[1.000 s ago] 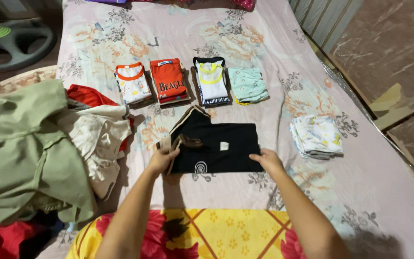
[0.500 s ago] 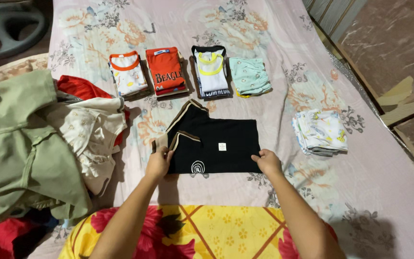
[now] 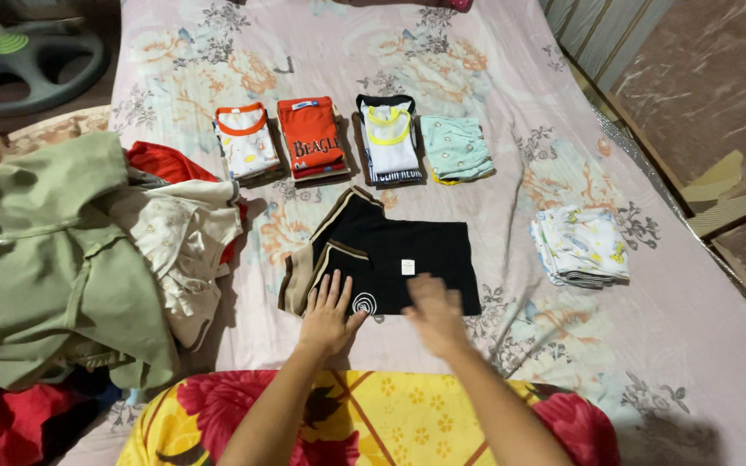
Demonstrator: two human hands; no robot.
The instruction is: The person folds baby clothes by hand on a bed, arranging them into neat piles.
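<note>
Two hands lay flat and open on the folded black garment (image 3: 390, 259) — the left hand (image 3: 330, 312) pressing its near edge, the right hand (image 3: 432, 311) blurred beside it — on the flowered bed (image 3: 511, 103), below four folded shirts (image 3: 347, 142).

A bedroom in a home, with clothes on the bed.

A big bed (image 3: 649, 345) fills most of the view, covered with a pink sheet (image 3: 218, 52) that has flowers on it. Near the far edge of the bed, four small folded tops (image 3: 347, 138) lie in a neat row. A little stack of folded cloths (image 3: 582, 245) sits near the right edge. A heap of unfolded clothes (image 3: 62, 259) lies at the left edge. A round fan base (image 3: 32, 60) stands on the floor past the far left corner. Brown stone floor tiles (image 3: 710, 78) show beside the right edge of the bed.
</note>
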